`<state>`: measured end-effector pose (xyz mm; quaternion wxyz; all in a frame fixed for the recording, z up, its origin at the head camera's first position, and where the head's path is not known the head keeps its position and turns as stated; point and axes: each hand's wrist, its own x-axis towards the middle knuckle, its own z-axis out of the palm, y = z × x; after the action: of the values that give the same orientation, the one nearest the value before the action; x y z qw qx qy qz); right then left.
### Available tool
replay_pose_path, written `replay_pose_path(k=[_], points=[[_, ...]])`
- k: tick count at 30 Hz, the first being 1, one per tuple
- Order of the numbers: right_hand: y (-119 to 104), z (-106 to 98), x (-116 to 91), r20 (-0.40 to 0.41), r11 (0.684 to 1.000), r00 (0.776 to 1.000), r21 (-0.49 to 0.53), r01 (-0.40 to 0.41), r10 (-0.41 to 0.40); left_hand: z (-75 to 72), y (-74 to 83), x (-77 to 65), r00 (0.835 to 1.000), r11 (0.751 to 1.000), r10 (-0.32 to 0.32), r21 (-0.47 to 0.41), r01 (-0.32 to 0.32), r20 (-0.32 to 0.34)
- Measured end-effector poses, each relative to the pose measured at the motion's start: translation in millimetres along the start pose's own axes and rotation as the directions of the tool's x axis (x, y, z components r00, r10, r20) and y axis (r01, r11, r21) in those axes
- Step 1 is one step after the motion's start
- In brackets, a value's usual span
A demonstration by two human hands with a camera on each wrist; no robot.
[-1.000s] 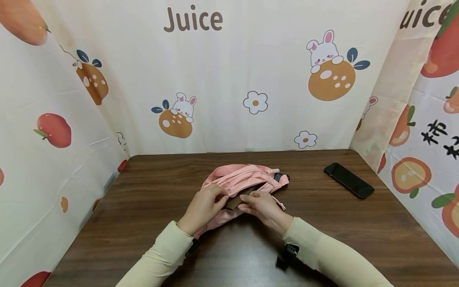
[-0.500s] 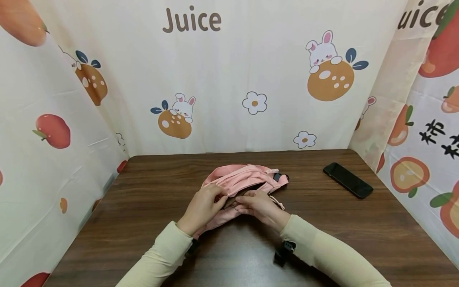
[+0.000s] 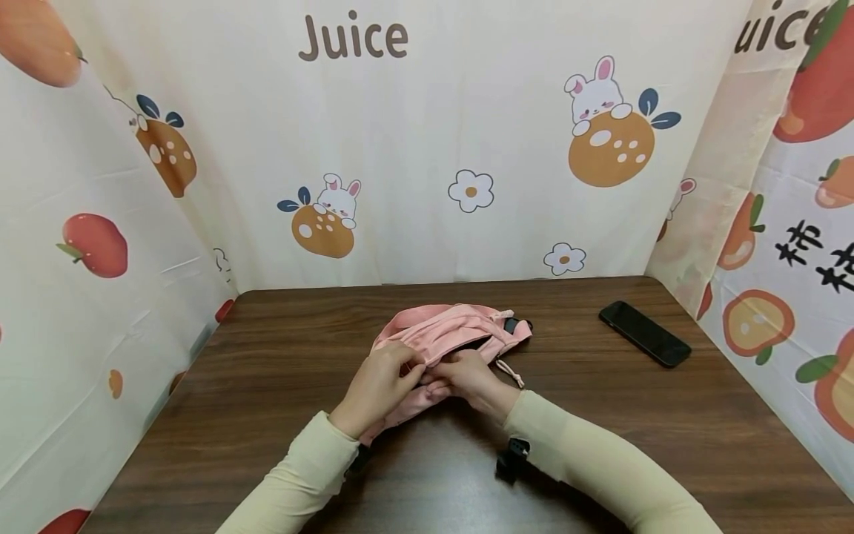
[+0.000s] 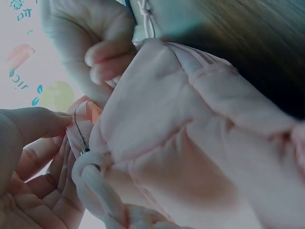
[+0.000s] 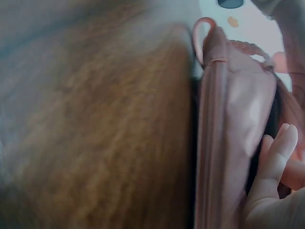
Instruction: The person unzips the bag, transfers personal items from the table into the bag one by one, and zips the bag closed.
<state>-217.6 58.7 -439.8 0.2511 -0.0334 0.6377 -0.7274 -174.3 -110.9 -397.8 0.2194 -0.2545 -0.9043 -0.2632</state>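
Note:
A pink fabric zip bag (image 3: 460, 330) lies mid-table, its zipped opening parted and dark inside. My left hand (image 3: 380, 382) pinches the near-left edge of that opening; in the left wrist view its thumb and fingers hold the cloth beside the zipper, next to a pale cord loop (image 4: 95, 186). My right hand (image 3: 477, 382) reaches into the opening from the right, with some fingertips hidden inside. By the dark gap in the right wrist view, fingers (image 5: 279, 155) of the right hand show beside the bag's wall. Whatever these fingers touch inside is hidden.
A black smartphone (image 3: 644, 334) lies at the right of the brown wooden table (image 3: 280, 334). A pale zipper cord (image 3: 510, 373) hangs from the bag's right side. Printed curtains (image 3: 414, 141) surround the table at the back and both sides.
My right hand has moved left and deeper into the bag's opening. The brown flat thing seen in the opening earlier is now out of sight. The left hand keeps its hold.

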Motion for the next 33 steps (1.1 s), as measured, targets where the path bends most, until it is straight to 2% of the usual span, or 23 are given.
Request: replay_pose_path(k=[5, 11, 15, 21, 33], points=[[5, 3, 4, -0.025, 1.0, 1.0, -0.03, -0.003, 0.002, 1.1, 0.2, -0.1, 1.0, 1.0, 0.0, -0.014, 0.0, 0.007], [4, -2, 0, 0.03, 1.0, 1.0, -0.028, -0.006, 0.007, 1.0, 0.2, -1.0, 1.0, 0.999, -0.015, -0.028, 0.016, 0.017], [4, -7, -5, 0.067, 0.999, 0.998, -0.042, -0.005, 0.008, 2.0, -0.2, -2.0, 1.0, 1.0, -0.01, -0.01, 0.01, 0.011], [4, -17, -14, 0.096, 0.996, 0.995, -0.084, 0.004, 0.004, 4.2, 0.1, -5.1, 0.999, 1.0, -0.02, 0.018, 0.019, 0.039], [-3, -30, -29, 0.114, 0.993, 0.993, -0.117, 0.013, 0.0, 8.1, -0.2, -9.4, 0.997, 0.999, 0.024, 0.037, -0.026, 0.067]])
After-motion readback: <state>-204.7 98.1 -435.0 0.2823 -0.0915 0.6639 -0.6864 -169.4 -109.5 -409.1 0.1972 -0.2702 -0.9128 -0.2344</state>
